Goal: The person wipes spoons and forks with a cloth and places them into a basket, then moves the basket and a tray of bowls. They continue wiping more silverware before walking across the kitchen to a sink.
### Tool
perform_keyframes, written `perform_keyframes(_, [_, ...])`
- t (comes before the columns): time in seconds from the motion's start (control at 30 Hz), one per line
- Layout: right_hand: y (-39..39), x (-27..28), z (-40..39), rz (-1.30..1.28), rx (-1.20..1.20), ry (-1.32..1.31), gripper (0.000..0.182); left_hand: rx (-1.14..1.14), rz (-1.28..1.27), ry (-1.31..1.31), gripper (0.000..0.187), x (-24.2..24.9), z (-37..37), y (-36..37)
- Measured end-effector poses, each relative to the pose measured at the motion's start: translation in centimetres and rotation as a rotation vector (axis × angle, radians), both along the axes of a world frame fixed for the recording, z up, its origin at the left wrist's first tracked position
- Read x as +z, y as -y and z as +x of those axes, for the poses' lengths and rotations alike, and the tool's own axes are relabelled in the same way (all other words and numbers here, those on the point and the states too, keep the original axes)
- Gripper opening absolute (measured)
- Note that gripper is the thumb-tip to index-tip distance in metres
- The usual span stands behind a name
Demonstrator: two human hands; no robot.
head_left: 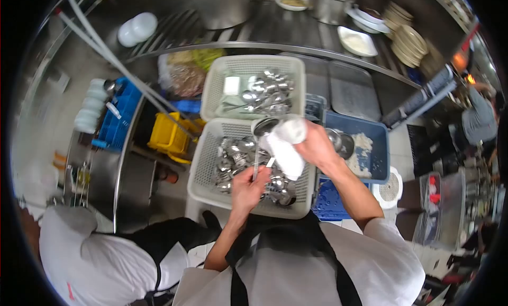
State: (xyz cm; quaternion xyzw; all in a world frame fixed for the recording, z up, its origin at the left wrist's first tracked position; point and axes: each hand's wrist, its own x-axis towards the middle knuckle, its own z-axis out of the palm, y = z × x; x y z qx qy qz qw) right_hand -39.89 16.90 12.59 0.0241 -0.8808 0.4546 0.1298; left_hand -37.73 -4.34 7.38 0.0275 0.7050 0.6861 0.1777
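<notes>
My left hand (248, 188) is closed around the handle of a metal spoon (264, 127) with a large round bowl, held upright over the lower basket. In my right hand (316, 146) is a bunched white cloth (286, 153), its upper part beside the spoon's bowl and a loose fold hanging down. Beneath both hands sits the pale perforated plastic basket (199, 171), with many shiny metal spoons (233, 155) heaped in it. Just behind it, a second pale basket (211, 86) holds more metal spoons (272, 89) and a small white block (232, 86).
To the right is a grey-blue tub (383, 147) with pale food scraps and metal bowls. A slatted metal shelf (254, 33) with dishes and pots runs across the back. Yellow (172, 134) and blue crates (119, 115) stand at left. Another person (100, 253) is close on my left.
</notes>
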Motion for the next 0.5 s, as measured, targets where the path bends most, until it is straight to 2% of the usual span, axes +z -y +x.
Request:
perform_keyframes(0.03, [-0.8,-0.2,-0.3,0.21,0.053,-0.115,0.028,0.077,-0.092,-0.176,0.015,-0.1,0.2,0.0])
perform_keyframes(0.07, [-1.3,0.1,-0.7,0.327,0.092,-0.15,0.028,0.048,-0.082,-0.18,0.015,0.1,0.2,0.2])
perform_keyframes(0.1, [-1.5,0.5,-0.9,0.438,0.142,-0.176,0.028,0.061,-0.21,-0.333,0.015,0.7,0.4,0.5])
perform_keyframes(0.13, [-1.5,0.4,-0.8,0.441,0.117,-0.179,0.028,0.073,-0.333,-0.504,0.016,1.2,0.2,0.5])
perform_keyframes(0.17, [-1.6,0.0,-1.0,0.078,0.124,-0.179,0.026,0.057,-0.327,-0.518,0.016,1.8,-0.2,0.1])
perform_keyframes(0.2, [-1.3,-0.6,-1.0,-0.285,0.137,-0.181,0.025,0.067,-0.154,-0.334,0.016,2.3,-0.3,-0.2])
perform_keyframes(0.23, [-0.3,-2.4,-0.2,-0.516,-0.048,-0.074,0.025,0.079,0.017,-0.147,0.016,2.7,-0.4,-0.6])
perform_keyframes(0.3, [3.1,-4.7,0.7,-1.038,-0.2,-0.076,0.027,0.052,0.094,-0.069,0.017,1.7,-0.3,-1.9])
perform_keyframes(0.37, [4.9,-5.1,1.8,-1.273,-0.175,0.139,0.029,-0.033,0.161,-0.009,0.017,0.2,-0.4,-3.0])
perform_keyframes(0.4, [4.3,-5.0,1.5,-1.291,-0.271,0.17,0.031,-0.049,0.157,-0.014,0.017,-0.4,-0.5,-3.2])
perform_keyframes(0.43, [3.2,-5.4,1.2,-1.29,-0.299,0.181,0.032,-0.06,0.187,0.013,0.017,-0.9,-0.5,-3.2])
perform_keyframes(0.5, [1.0,-4.8,0.3,-1.447,-0.362,0.007,0.034,-0.065,0.227,0.038,0.017,-1.1,-0.2,-3.0])
